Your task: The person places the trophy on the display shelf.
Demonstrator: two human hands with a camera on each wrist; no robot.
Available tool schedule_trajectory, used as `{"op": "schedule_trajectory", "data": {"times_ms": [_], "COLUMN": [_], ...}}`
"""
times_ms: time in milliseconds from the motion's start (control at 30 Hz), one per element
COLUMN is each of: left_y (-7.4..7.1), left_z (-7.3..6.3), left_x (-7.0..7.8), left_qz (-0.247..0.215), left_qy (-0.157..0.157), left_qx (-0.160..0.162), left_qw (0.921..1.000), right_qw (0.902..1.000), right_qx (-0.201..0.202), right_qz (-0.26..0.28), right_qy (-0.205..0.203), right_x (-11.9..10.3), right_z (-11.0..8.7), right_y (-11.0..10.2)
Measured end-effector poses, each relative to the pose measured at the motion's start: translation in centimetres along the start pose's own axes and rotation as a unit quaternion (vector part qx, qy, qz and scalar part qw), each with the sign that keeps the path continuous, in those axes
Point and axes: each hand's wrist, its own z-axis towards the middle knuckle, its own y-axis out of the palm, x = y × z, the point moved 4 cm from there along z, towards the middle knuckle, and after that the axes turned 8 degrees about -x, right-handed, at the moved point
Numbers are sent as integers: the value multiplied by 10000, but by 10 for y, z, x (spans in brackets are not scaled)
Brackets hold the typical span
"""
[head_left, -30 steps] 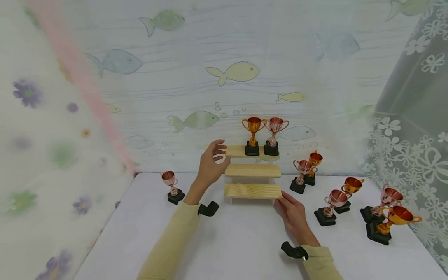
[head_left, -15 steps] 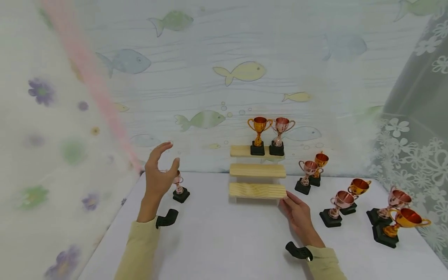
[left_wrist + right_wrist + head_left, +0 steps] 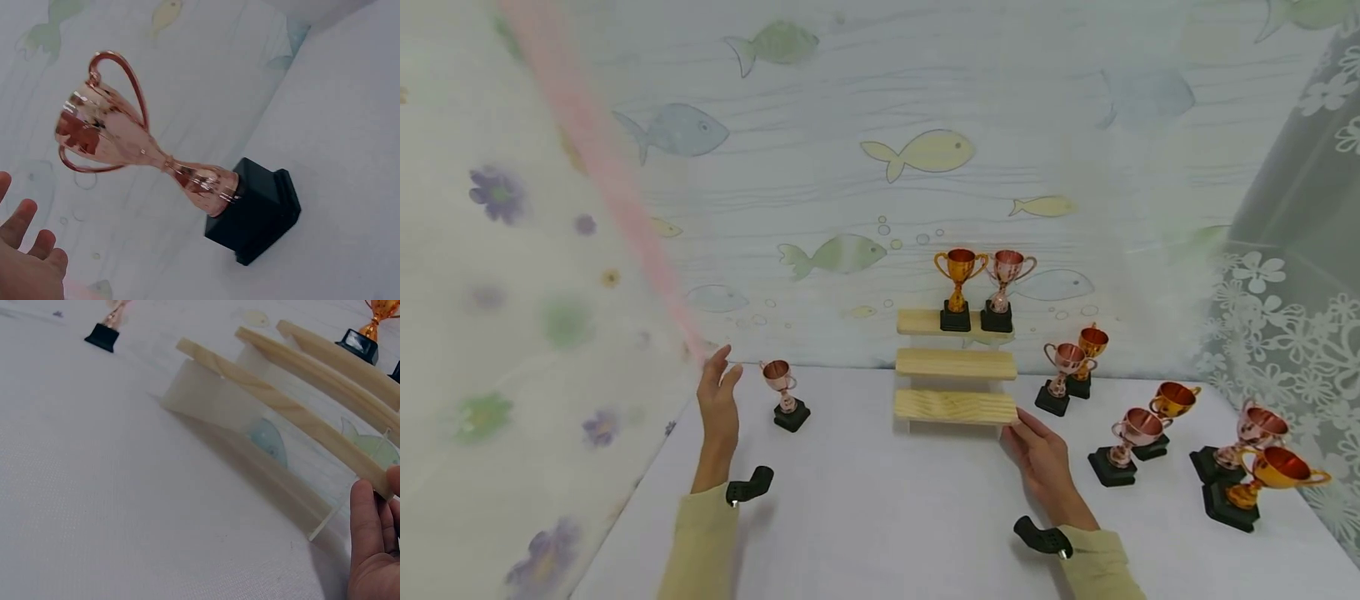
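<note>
My left hand (image 3: pixel 718 408) is raised with its fingers spread, just left of a small rose-gold trophy cup (image 3: pixel 780 383) on a black base. In the left wrist view this trophy (image 3: pixel 119 131) stands apart from the fingertips (image 3: pixel 24 212). A three-step display stand (image 3: pixel 955 406) has wooden boards on clear supports. At the right end of its lowest board, my right hand (image 3: pixel 1041 462) grips the corner; in the right wrist view, fingers (image 3: pixel 365 512) lie under that board (image 3: pixel 275 400). On the top board stand a gold trophy (image 3: pixel 958 275) and a rose-gold trophy (image 3: pixel 1004 275).
Right of the stand are several more trophies, among them a rose-gold one (image 3: pixel 1060 367), another rose-gold one (image 3: pixel 1131 437) and a gold one (image 3: pixel 1262 475). They stand on a white-covered table (image 3: pixel 880 517). A fish-patterned curtain (image 3: pixel 820 167) hangs behind.
My left hand has left the stand's upper left side and moved left and down, beside the lone rose-gold trophy. The right hand stays at the lowest board, and the view shifts slightly.
</note>
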Motion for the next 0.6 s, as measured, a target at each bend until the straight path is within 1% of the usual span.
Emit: {"op": "schedule_trajectory", "data": {"times_ms": [33, 100, 200, 300, 400, 533, 600], "left_y": [1, 3, 7, 12, 16, 20, 21], "left_z": [0, -2, -6, -10, -12, -14, -14], "left_x": [-7, -18, -31, -38, -42, -46, -47], "left_qz": [-192, -537, -998, -1192, -1225, -1277, -1325], "left_qy": [-149, -328, -368, -391, -470, -669, -753], "left_qx": [-55, -142, -323, -512, -689, -801, -806], "left_qw": [9997, 9979, 9938, 9908, 9890, 9863, 9850], "right_qw": [10000, 10000, 10000, 10000, 10000, 10000, 10000], "right_qx": [-2, -1, -16, 8, 30, 38, 49], "right_qz": [5, 2, -2, -10, 22, 68, 73], "right_qy": [8, 17, 24, 35, 30, -22, -41], "right_x": [0, -1, -1, -2, -2, -1, -2], "right_z": [0, -1, 0, -1, -1, -1, -1], "right_y": [0, 0, 1, 1, 2, 2, 2]}}
